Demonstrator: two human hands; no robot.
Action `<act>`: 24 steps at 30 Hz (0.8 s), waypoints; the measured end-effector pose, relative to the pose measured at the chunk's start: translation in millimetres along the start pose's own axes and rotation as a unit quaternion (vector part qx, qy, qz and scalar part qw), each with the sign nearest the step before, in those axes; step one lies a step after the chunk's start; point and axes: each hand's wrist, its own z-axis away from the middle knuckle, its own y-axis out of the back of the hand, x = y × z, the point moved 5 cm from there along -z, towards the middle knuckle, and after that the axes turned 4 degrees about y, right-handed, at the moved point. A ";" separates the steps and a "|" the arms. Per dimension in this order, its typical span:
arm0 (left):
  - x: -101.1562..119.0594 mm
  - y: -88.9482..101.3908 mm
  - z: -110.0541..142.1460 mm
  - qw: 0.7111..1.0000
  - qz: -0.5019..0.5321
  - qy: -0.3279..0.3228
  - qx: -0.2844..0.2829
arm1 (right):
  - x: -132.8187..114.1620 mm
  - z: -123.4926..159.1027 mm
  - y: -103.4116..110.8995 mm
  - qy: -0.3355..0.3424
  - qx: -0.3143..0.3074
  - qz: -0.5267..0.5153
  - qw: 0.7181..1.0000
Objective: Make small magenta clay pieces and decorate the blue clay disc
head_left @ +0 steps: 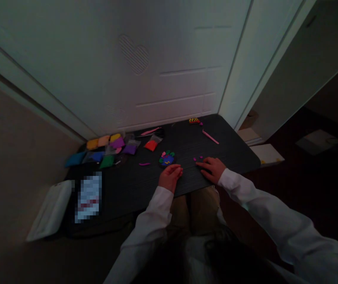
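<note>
My left hand is closed, thumb and fingertips pressed together, just in front of a small round clay piece with a blue middle and green and pink bits around it. Whatever the pinch holds, if anything, is too small to make out. My right hand rests low over the table with its fingers apart. Its index fingertip is beside a tiny purple clay bit, and I cannot tell whether they touch. Another purple bit lies just beyond that hand. Left of the round piece is a thin purple clay strip.
Bags of coloured clay, including an orange-red one and a green one, crowd the dark table's left side. Pink tweezers lie far right, near a yellow-topped red piece. A blurred-out screen is at left.
</note>
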 end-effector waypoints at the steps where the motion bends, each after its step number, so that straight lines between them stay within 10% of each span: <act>1: -0.1 0.0 -0.1 1.000 -0.001 0.000 -0.001 | 0.3 0.0 0.0 -0.002 -0.001 0.000 1.000; 24: -2.0 0.6 -1.2 1.000 0.005 -0.007 -0.018 | -1.0 0.1 1.3 0.000 -0.002 0.000 1.000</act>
